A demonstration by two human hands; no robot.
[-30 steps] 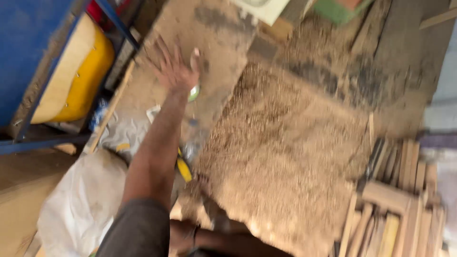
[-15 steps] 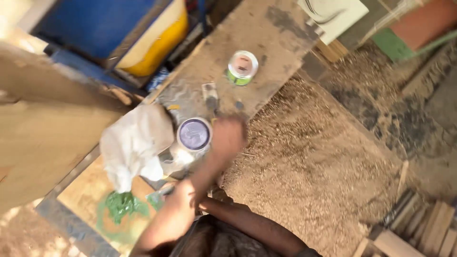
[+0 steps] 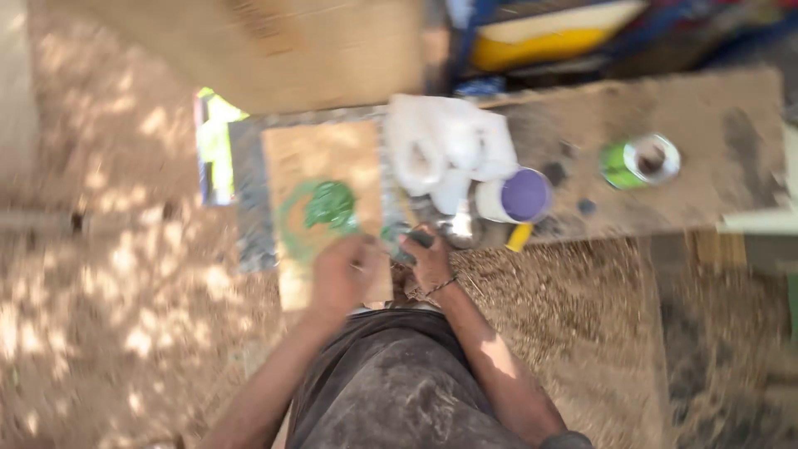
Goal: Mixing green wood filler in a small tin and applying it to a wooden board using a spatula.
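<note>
The picture is motion-blurred. A tan board [image 3: 324, 166] lies in front of me with a blob of green paste [image 3: 330, 204] on it. My left hand [image 3: 341, 276] rests curled on the board's near edge, just below the paste; I cannot make out whether it holds anything. My right hand [image 3: 428, 262], with a bracelet on the wrist, sits beside it, closed around a small dark tool [image 3: 414, 240] smeared with green. Just beyond are a white plastic bag [image 3: 449, 145] and a white jar with a purple lid [image 3: 522, 197].
An open green tin [image 3: 642, 160] stands further right on a dusty plank [image 3: 731, 166]. A yellow handle [image 3: 518, 238] pokes out below the jar. A blue and yellow machine [image 3: 549, 37] stands behind. Sawdust [image 3: 582, 308] covers the ground.
A second ago one arm stretched out towards the tin on the plank. It drew back past the purple-lidded jar, my view swung round, and both hands are now at the board with green paste.
</note>
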